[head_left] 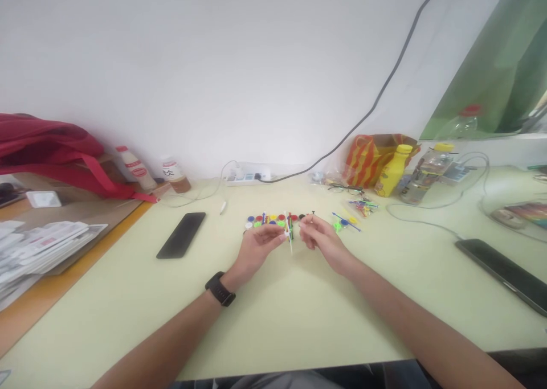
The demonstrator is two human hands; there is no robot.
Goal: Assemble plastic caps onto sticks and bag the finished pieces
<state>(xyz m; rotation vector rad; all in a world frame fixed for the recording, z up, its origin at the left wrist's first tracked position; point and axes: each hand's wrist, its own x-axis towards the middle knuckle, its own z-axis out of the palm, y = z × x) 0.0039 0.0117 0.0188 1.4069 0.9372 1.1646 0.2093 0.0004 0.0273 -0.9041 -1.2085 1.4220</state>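
At the middle of the table, my left hand (255, 248) pinches a thin white plastic stick (291, 245) between thumb and fingers. Just to its right, my right hand (327, 242) is closed, with a small dark piece (313, 213) showing above its fingertips; its exact kind is too small to tell. Behind my hands lie rows of small round coloured discs (250, 218) in several colours, with thin coloured sticks among them; my fingers hide part of these. Right of my right hand are a blue stick with a disc (344, 222) and a green piece (337, 227).
A black phone (182, 235) lies to the left, another dark phone (504, 272) on a cable to the right. More small coloured sticks (363, 207), glasses (346, 188), a yellow bottle (393, 171) and a striped bag (363, 158) stand or lie at back right. A power strip (243, 176) is against the wall.
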